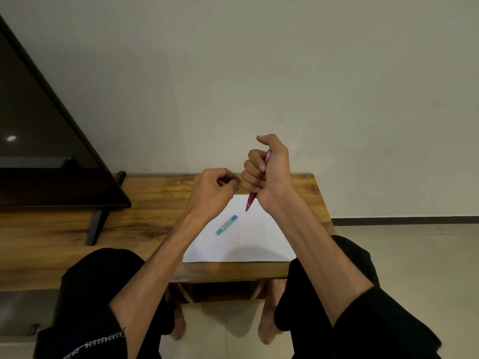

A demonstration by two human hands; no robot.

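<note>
My right hand (269,172) is raised above the far edge of a white sheet of paper (248,239) and grips a red mechanical pencil (251,202) in its fist. The pencil's tip points down at the paper and its top end shows above the fingers. Just to the left, my left hand (215,185) hovers with its fingers curled and its thumb and fingertips brought together. Nothing can be seen between them. A small blue-green lead case (226,225) lies slantwise on the paper below my left wrist.
The paper lies on a low wooden table (155,203) set against a pale wall. A large dark television (39,151) stands on the table's left part, one stand leg (96,226) reaching toward the front edge. My knees and bare feet are at the table's near side.
</note>
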